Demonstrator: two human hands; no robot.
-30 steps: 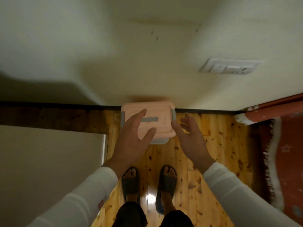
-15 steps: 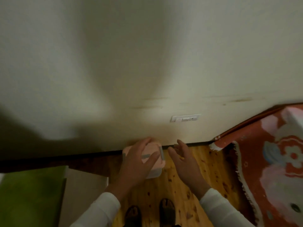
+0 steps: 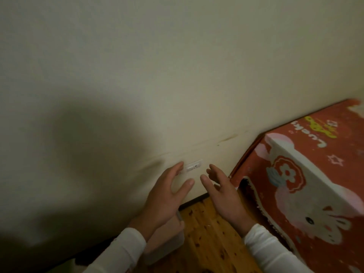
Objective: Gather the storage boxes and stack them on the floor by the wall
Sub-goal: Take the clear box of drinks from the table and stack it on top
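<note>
**Both hands raised and empty, pink box low by the wall**

Left hand (image 3: 165, 196) lifted in front of the cream painted wall (image 3: 177, 75), fingers spread and loosely curved, grasping nothing. Right hand (image 3: 222, 196) beside it, palm turned inward, fingers likewise spread and holding nothing. Narrow gap between the two thumbs; no contact between the hands.

Pale pink plastic storage box (image 3: 167, 239) down on the knotty wooden plank floor (image 3: 212, 243), close against the wall's dark skirting. Mostly hidden behind the left wrist and white long sleeve (image 3: 122, 251); only its right-hand side and part of the lid on show, blurred, with a small grey clip just visible at the lid edge. Impossible to tell whether one box or a stack underneath.

White wall socket plate (image 3: 194, 166) partly covered by the left fingertips. Red patterned mat with a white rabbit design (image 3: 307, 184) at right, cut off by the frame edge, its lettering only partly readable. Large dark shadow over the wall's lower left, hiding whatever lies there. Whole view soft and dim.
</note>
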